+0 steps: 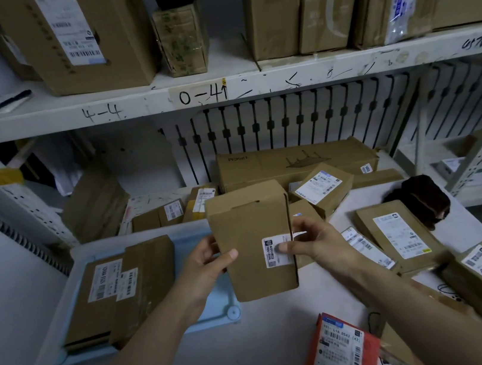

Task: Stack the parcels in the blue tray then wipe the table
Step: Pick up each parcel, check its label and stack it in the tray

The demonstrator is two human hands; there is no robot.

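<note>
Both hands hold a brown cardboard parcel (250, 231) above the table, over the right end of the blue tray (219, 317). My left hand (207, 265) grips its left edge, thumb on the front face. My right hand (308, 244) grips the right edge, thumb pressed on the white label. Two flat parcels (115, 291) lie in the left part of the tray. A dark cloth (420, 200) sits on the table at the right.
Several labelled parcels (397, 234) lie across the right side of the white table (260, 360), and a red-edged mailer (340, 352) lies near the front. More boxes (296, 161) are piled behind. A shelf (219, 88) with cartons runs overhead.
</note>
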